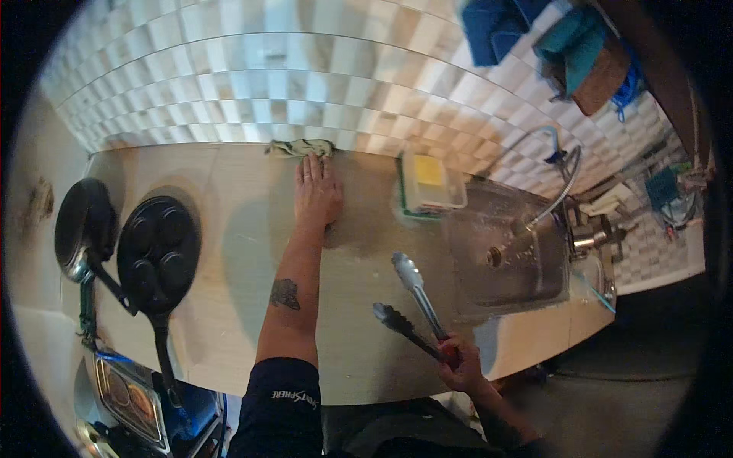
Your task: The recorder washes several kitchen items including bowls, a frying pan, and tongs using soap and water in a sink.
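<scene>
My left hand [316, 192] is stretched flat, palm down, over the countertop [257, 240]. Its fingertips meet the near edge of a crumpled green patterned cloth [300, 148] that lies against the tiled wall. No grip around the cloth is visible, and my thumb is mostly hidden. Low on the right, my right hand [462, 362] is closed around the red-handled end of metal kitchen tongs [422, 295]. The tongs' two scalloped jaws are spread apart with nothing between them, above the counter.
A pan with round hollows [160, 252] and a dark frying pan [83, 220] are at the left. A stainless sink [515, 269] with a flexible faucet [564, 189] is at the right, beside a plastic container [449, 192] and yellow sponge [428, 170]. Cloths [572, 54] hang above.
</scene>
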Tool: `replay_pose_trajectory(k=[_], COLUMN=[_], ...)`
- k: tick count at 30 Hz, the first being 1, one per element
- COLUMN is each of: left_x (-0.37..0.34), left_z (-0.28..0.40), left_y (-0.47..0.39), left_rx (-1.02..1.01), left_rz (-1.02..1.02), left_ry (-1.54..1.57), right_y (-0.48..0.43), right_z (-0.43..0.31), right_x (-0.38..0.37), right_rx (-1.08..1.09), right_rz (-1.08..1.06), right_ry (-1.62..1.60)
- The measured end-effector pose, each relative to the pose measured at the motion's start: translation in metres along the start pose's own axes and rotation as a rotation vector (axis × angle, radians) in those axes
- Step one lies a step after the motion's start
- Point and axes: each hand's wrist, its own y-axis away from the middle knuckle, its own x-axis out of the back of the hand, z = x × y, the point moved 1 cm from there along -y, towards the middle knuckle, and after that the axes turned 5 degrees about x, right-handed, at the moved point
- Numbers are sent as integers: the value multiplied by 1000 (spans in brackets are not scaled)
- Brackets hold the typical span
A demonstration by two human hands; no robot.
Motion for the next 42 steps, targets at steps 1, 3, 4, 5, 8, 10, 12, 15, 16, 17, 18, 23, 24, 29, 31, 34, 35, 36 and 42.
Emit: replay_pose_trajectory(k=[1, 3, 4, 5, 8, 10, 12, 15, 16, 17, 18, 23, 24, 29, 31, 34, 35, 36, 42], left_x=[-3, -11, -12, -12, 15, 17, 35, 45, 49, 50, 44, 45, 47, 24, 18, 39, 46, 51, 15], left_z=[15, 39, 49, 57, 89, 94, 113, 127, 125, 125, 123, 119, 114, 123, 131, 113, 107, 104, 134], left_y=[0, 16, 29, 49, 122, 173, 210, 237, 240, 243, 249, 247, 244, 214, 198, 158, 152, 148, 134], left_rx=[-109, -204, -283, -333, -438, -499, -527, -405, -384, -367, -364, -325, -306, -295, -115, 348, 353, 245, -34], left_rz=[-45, -46, -38, -28, -75, -182, -386, -441, -485, -528, -527, -285, -281, -501, -326, -13, -15, 110, 47], left_ry=[-2, -7, -17, 34, 136, 66, 92, 341, 264, 194, 188, 344, 340, 285, 608, 985, 971, 1000, 111], right_y=[12, 30, 25, 17, -33, -94, -147, -211, -222, -229, -234, -245, -249, -272, -284, -293, -293, -290, -206], right_z=[7, 27, 18, 20, 12, -9, -4, 18, 15, 13, 12, -8, -24, 94, 138, 136, 128, 123, 118], right_x=[6, 16, 25, 26, 23, 2, -22, -81, -98, -111, -127, -129, -107, 58, 89, 94, 87, 84, 121], right_rx=[-17, -195, -269, -272, -56, -49, 79, 358, 400, 439, 442, 664, 698, 272, 28, -321, -251, -182, -80], right_rz=[16, 181, 155, 167, 149, 37, 19, 43, 43, 44, 44, 35, 137, 713, 687, -180, -165, -151, -56], right_ry=[5, -16, 33, 22, 156, 148, 104, 107, 135, 171, 165, 325, 415, 665, 622, 410, 471, 532, 302])
